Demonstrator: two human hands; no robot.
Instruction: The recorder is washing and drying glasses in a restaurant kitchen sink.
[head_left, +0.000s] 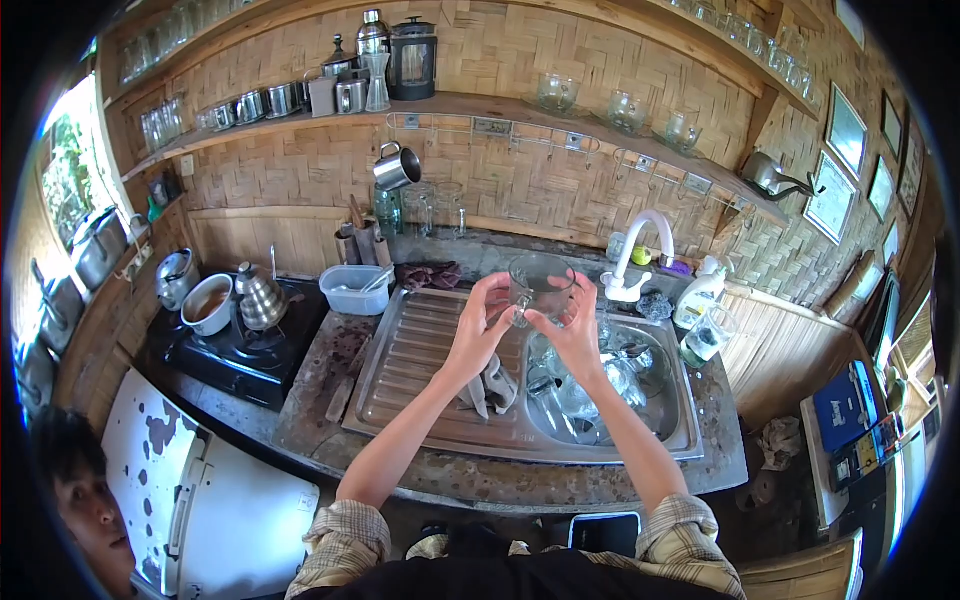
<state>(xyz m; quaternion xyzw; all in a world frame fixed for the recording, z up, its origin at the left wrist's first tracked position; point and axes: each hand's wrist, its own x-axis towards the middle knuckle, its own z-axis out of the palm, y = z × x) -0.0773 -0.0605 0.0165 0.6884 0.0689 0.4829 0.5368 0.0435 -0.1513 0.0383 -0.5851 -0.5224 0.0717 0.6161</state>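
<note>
Both hands hold a clear glass mug (541, 283) up above the sink's divider. My left hand (484, 322) grips its left side and my right hand (574, 319) its right side, with the thumbs near each other at the handle. Below, to the right, the steel sink basin (667, 409) holds glassware and shiny metal pieces. A grey cloth (496, 384) lies on the ribbed drainboard (420, 337), under my left forearm. The white curved faucet (646, 225) stands behind the basin, right of the mug.
A gas stove (217, 360) with a gooseneck kettle (259, 296) and a pot (208, 304) is at left. A plastic tub (354, 290) stands behind the drainboard. Soap bottle (699, 294) and glass pitcher (707, 335) stand right of the sink. Another person (86, 502) is at lower left, beside a fridge (232, 502).
</note>
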